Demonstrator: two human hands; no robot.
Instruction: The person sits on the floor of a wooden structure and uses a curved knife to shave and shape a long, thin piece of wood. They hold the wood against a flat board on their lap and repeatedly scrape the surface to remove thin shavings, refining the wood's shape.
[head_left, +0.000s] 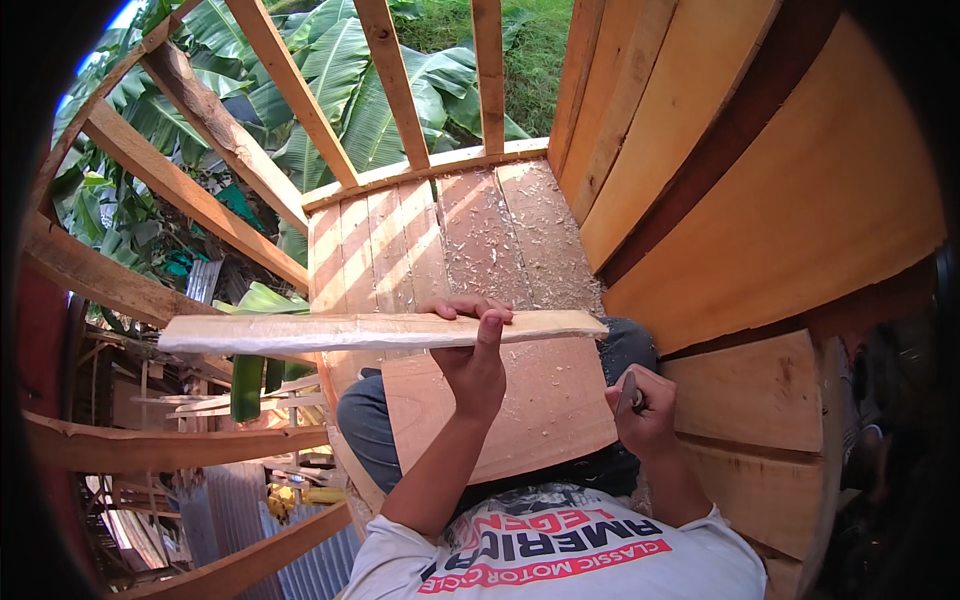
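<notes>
A long pale wooden board [260, 333] with a whitish near edge lies crosswise in front of me. My left hand [476, 360] grips it near the middle, thumb on the near side and fingers over the far side. To the right, my right hand [648, 408] is closed round a knife [628, 392], whose short dark blade points up; most of its handle is hidden in the fist. The knife is apart from the board. Across my lap rests a flat wooden panel [540, 420], with a few small shavings on it.
Wood shavings [550, 235] litter the plank floor [400, 240] ahead. Timber railing posts [400, 85] stand at the front and left, with banana leaves beyond. A plank wall [780, 190] rises close on the right. Corrugated metal sheets [235, 510] lie below left.
</notes>
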